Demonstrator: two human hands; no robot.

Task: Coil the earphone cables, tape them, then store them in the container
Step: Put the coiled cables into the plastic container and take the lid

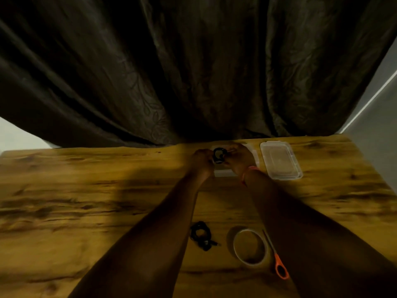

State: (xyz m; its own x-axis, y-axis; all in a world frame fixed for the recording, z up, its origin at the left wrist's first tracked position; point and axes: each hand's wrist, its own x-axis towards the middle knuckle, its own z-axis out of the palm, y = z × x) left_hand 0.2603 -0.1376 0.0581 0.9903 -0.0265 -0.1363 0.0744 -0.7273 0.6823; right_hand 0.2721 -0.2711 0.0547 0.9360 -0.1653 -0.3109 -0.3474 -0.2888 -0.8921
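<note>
Two hands met at the far edge of the bench [86,190], toward twelve o'clock from the person, and between them they held one coiled earphone cable [218,155]. The left hand [202,161] gripped the coil from its nine o'clock side with fingers curled in; the right hand [239,159] pinched it from the three o'clock side, and a pale strip, possibly tape, showed at its fingertips, though the blur made that uncertain. The coil stood roughly as a ring facing the camera, with no clear long axis, and both hands were equally close to it.

Directly beneath and behind the hands lay a clear container [225,173], mostly hidden by them; whether anything already lay inside could not be told. So the coming move seemed to turn on a short drop: the coil hung just above that open container, and lowering it straight down would likely store it. Either hand could have done that.

Just beside the container, at its three o'clock, sat a clear lid [280,161], flat on the bench with nothing on it.

Near the person, at six o'clock from the held coil, a second earphone bundle [200,235] lay on the bench between the forearms, looking looser, with a plug end trailing toward four o'clock. At its three o'clock rested a tape roll [250,247], lying flat, and touching or just beside that, orange-handled scissors [277,258] ran from eleven to five o'clock, handle nearest the person.
</note>
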